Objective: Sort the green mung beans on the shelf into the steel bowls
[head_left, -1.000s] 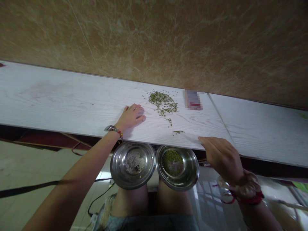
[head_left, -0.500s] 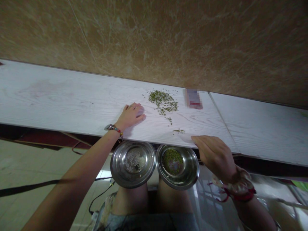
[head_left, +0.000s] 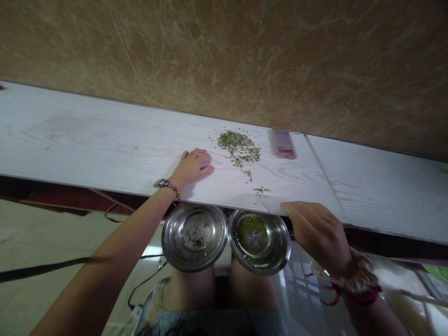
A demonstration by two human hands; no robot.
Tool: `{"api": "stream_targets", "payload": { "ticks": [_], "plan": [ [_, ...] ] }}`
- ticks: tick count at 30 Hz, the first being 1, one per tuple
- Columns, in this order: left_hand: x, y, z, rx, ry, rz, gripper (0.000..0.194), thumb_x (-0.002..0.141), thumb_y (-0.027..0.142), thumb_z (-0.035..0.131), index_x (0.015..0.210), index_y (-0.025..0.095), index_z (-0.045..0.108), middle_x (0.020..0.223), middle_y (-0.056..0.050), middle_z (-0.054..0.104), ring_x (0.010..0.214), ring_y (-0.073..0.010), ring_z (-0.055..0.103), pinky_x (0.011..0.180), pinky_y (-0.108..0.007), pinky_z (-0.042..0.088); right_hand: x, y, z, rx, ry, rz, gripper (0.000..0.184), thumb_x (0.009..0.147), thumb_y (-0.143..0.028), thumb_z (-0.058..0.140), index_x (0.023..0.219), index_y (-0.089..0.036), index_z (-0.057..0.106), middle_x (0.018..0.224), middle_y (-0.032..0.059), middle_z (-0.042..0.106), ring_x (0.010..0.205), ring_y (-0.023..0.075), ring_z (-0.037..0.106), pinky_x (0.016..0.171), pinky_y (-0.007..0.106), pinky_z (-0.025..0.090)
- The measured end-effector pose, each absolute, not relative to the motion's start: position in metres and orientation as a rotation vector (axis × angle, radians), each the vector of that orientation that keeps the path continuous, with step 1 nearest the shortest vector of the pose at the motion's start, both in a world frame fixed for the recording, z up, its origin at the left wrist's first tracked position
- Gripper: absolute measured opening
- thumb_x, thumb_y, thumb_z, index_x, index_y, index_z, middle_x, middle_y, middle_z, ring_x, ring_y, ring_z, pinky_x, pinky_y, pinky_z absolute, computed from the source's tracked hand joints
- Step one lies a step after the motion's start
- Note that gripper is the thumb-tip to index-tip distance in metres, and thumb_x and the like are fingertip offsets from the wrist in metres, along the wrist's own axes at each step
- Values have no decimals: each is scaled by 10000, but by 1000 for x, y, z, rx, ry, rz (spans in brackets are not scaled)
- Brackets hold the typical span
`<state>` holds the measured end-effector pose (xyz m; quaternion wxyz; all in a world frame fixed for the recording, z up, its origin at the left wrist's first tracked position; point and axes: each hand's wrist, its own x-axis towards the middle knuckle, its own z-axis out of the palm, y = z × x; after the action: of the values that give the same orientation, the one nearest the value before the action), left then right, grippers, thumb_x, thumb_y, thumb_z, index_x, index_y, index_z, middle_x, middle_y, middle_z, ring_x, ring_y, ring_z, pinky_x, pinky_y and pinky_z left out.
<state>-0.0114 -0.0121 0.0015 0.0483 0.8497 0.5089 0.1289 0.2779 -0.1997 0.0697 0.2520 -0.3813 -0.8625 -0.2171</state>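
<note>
My left hand point(head_left: 194, 166) lies flat on the white wood-grain ledge point(head_left: 105, 135), its fingers apart, beside a spread of small green beans point(head_left: 240, 147) that look like mung beans. My right hand point(head_left: 317, 228) is closed at the front edge, pinching a thin whitish card-like piece point(head_left: 271, 204) that rests against the ledge. A short row of beans lies just beyond that piece. Below the edge, a steel bowl point(head_left: 285, 254) holds green beans and some pale grains. Left of it, another steel bowl point(head_left: 168, 247) contains whitish grains, perhaps rice.
At the back of the ledge lies a flat blurred-out item point(head_left: 283, 143), right of the beans. A brown marbled wall point(head_left: 224, 60) rises behind. Both bowls sit over my knees point(head_left: 191, 289). A black cable point(head_left: 140, 289) runs down at the lower left.
My right hand has drawn slightly back toward the front edge with the whitish piece, away from the short row of beans. My left hand stays at its place on the ledge.
</note>
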Motion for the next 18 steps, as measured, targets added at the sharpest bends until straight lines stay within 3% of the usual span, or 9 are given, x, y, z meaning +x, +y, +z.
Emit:
{"api": "stream_targets", "payload": {
  "ticks": [18],
  "plan": [
    [-12, -11, 0, 2589, 1545, 393, 423, 903, 402, 466, 1256, 188, 559, 1436, -141, 503, 1347, -306, 417, 1106, -515, 281, 279, -197, 67, -1121, -2352, -619, 333, 853, -3, 429, 1076, -142, 634, 773, 52, 706, 702, 163, 623, 638, 294, 479]
  ]
}}
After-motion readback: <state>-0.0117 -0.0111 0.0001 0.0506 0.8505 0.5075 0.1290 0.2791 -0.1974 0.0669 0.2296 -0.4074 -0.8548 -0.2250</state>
